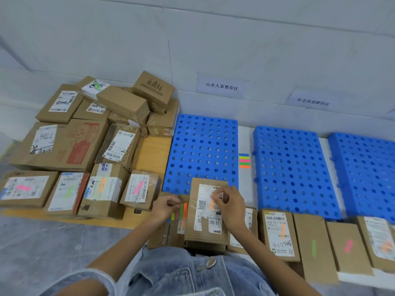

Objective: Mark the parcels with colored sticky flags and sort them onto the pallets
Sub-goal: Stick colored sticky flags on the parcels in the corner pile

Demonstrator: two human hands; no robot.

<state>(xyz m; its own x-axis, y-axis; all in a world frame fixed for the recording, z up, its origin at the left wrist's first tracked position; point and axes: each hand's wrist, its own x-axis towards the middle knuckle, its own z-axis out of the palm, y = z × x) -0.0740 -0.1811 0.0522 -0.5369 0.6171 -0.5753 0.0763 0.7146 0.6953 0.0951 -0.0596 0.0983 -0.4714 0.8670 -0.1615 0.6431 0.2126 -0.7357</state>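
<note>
Just beyond the person's lap the parcel (206, 229) lay flat on top of other boxes. Its long axis ran straight away toward the nearest blue pallet (203, 150), and its label print was upside down to them. The right hand (232, 207) pinched an orange flag (212, 204) against that label with curled fingers. The left hand (165, 207) pinched a pad of flags (180, 211) beside the parcel's left edge. Farther off, spare flags (244, 160) lay beside that pallet.

A parcel sorting depot: labelled cardboard parcels (70, 144) heaped on the floor, blue perforated pallets (203, 152) lined along a white wall, paper zone signs (221, 86) taped above them.
</note>
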